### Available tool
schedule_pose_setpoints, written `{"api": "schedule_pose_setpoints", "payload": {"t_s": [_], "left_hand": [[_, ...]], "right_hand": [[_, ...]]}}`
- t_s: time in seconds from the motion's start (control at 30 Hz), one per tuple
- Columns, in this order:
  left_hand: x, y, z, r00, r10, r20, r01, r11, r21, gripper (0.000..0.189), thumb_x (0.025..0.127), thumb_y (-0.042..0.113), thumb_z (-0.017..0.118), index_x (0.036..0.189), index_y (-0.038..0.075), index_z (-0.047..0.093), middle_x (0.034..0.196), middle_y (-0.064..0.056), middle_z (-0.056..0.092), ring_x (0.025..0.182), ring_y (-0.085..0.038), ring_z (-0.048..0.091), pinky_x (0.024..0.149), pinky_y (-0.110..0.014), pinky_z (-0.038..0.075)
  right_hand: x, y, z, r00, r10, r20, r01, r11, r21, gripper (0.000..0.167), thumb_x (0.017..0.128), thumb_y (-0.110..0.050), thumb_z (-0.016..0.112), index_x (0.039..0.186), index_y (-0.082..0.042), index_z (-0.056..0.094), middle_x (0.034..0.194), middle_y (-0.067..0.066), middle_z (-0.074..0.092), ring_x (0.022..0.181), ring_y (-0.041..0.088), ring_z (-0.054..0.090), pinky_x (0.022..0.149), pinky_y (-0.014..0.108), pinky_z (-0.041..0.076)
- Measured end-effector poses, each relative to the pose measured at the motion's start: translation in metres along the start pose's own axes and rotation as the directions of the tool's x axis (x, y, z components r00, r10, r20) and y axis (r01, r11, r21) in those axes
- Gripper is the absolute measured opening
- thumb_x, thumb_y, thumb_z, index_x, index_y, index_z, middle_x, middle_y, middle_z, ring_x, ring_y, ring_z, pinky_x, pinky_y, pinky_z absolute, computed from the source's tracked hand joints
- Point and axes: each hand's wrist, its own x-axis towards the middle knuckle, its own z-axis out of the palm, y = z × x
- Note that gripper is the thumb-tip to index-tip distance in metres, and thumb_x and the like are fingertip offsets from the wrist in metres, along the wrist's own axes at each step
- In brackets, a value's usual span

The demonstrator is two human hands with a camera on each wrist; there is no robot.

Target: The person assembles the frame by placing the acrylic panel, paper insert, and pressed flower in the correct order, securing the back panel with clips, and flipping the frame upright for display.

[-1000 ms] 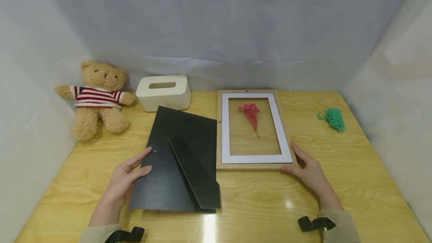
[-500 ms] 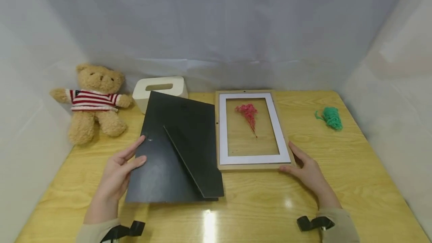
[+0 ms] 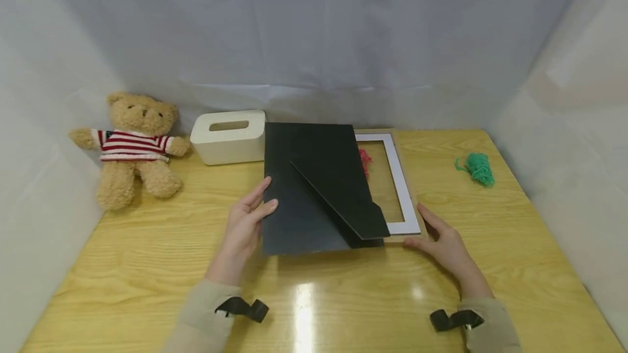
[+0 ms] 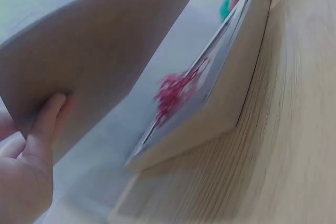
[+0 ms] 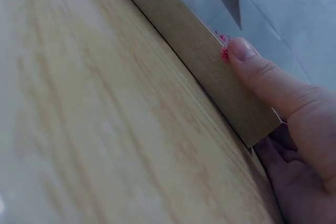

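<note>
My left hand [image 3: 242,230] pinches the left edge of a black picture frame backing board [image 3: 289,222] with a stand flap [image 3: 343,200]. The board hangs over the left part of a light wooden picture frame [image 3: 414,236]. Its brown underside [image 4: 94,51] faces the left wrist view, apart from the frame there. My right hand [image 3: 448,247] grips the frame's near right corner; its thumb lies along the near side in the right wrist view. Inside the frame are a white mat [image 3: 398,178] and a pink dried flower [image 4: 178,93], partly hidden by the board in the head view.
A teddy bear [image 3: 134,146] in a striped sweater sits at the back left of the wooden table [image 3: 147,266]. Beside it stands a white tissue box [image 3: 228,148]. Green yarn [image 3: 478,169] lies at the right. Pale cloth [image 3: 314,42] hangs behind.
My left hand has carried the backing board up and to the right, from beside the frame to over its left part. My right hand stays at the frame's corner.
</note>
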Motion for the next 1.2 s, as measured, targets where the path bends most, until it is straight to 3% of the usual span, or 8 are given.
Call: {"api": "schedule_pose_setpoints", "payload": {"t_s": [0.1,0.2,0.3,0.53,0.7,0.83,1.0,1.2], "left_hand": [[0.014,-0.010,0.018,0.999,-0.048,-0.025,0.048,0.999,-0.025,0.059,0.089,-0.005,0.061,0.143,0.010,0.045,0.155,-0.013,0.021,0.141,-0.019,0.019,0.052,-0.011,0.037],[0.029,-0.019,0.034,0.996,-0.082,-0.032,0.081,0.996,-0.038,0.057,0.088,-0.002,0.064,0.140,0.014,0.049,0.155,-0.013,0.022,0.138,-0.017,0.027,0.039,-0.016,0.024],[0.041,-0.028,0.049,0.994,-0.106,-0.025,0.104,0.994,-0.043,0.055,0.088,-0.001,0.065,0.139,0.016,0.052,0.155,-0.013,0.023,0.137,-0.016,0.029,0.041,-0.016,0.025],[0.058,-0.043,0.067,0.989,-0.140,-0.039,0.139,0.990,-0.036,0.052,0.087,-0.001,0.066,0.136,0.015,0.055,0.152,-0.015,0.029,0.129,-0.020,0.040,0.045,-0.016,0.029],[0.062,-0.049,0.072,0.994,-0.109,-0.019,0.108,0.994,-0.033,0.052,0.086,-0.007,0.063,0.136,0.005,0.053,0.152,-0.020,0.027,0.140,-0.026,0.024,0.066,-0.015,0.048],[0.064,-0.054,0.075,0.994,-0.105,-0.017,0.106,0.994,0.029,0.051,0.085,-0.007,0.065,0.134,0.004,0.055,0.151,-0.022,0.028,0.139,-0.031,0.025,0.072,-0.019,0.051],[0.065,-0.057,0.080,0.993,-0.119,-0.017,0.121,0.983,0.141,0.054,0.085,-0.007,0.065,0.136,0.008,0.054,0.147,-0.023,0.035,0.135,-0.032,0.034,0.078,-0.028,0.052],[0.068,-0.057,0.082,0.998,-0.066,0.003,0.065,0.980,0.189,0.067,0.085,-0.014,0.060,0.145,0.008,0.040,0.134,-0.021,0.052,0.116,-0.036,0.055,0.088,-0.041,0.052]], "right_hand": [[0.000,0.000,0.000,1.000,-0.008,0.001,0.008,1.000,0.005,0.094,0.076,-0.039,0.080,0.151,-0.015,0.029,0.151,0.019,0.029,0.135,0.040,0.030,0.108,0.053,0.028],[0.001,0.002,0.000,1.000,-0.011,0.008,0.011,1.000,0.015,0.093,0.077,-0.038,0.079,0.151,-0.015,0.029,0.151,0.019,0.029,0.135,0.040,0.031,0.107,0.052,0.029],[0.001,0.003,0.000,1.000,-0.020,0.008,0.020,1.000,0.021,0.092,0.077,-0.037,0.079,0.151,-0.016,0.029,0.151,0.018,0.030,0.135,0.039,0.032,0.107,0.049,0.031],[0.002,0.004,0.001,0.996,-0.084,-0.011,0.084,0.996,0.034,0.087,0.077,-0.035,0.080,0.149,-0.019,0.034,0.149,0.015,0.035,0.131,0.034,0.039,0.100,0.021,0.038],[0.000,0.003,0.001,0.997,-0.078,-0.006,0.078,0.996,0.034,0.090,0.077,-0.032,0.080,0.150,-0.014,0.031,0.150,0.018,0.032,0.131,0.037,0.039,0.103,0.041,0.037],[0.000,0.002,0.000,0.997,-0.079,-0.018,0.080,0.997,0.023,0.089,0.077,-0.033,0.080,0.150,-0.017,0.032,0.148,0.018,0.035,0.130,0.036,0.040,0.102,0.045,0.036],[0.002,0.002,0.000,0.997,-0.073,-0.024,0.073,0.997,0.001,0.089,0.076,-0.038,0.080,0.149,-0.016,0.034,0.147,0.018,0.037,0.131,0.036,0.039,0.103,0.046,0.037],[0.003,0.001,0.000,0.998,-0.059,-0.009,0.059,0.998,0.020,0.090,0.076,-0.041,0.079,0.150,-0.019,0.032,0.149,0.016,0.035,0.134,0.035,0.036,0.105,0.045,0.036]]}}
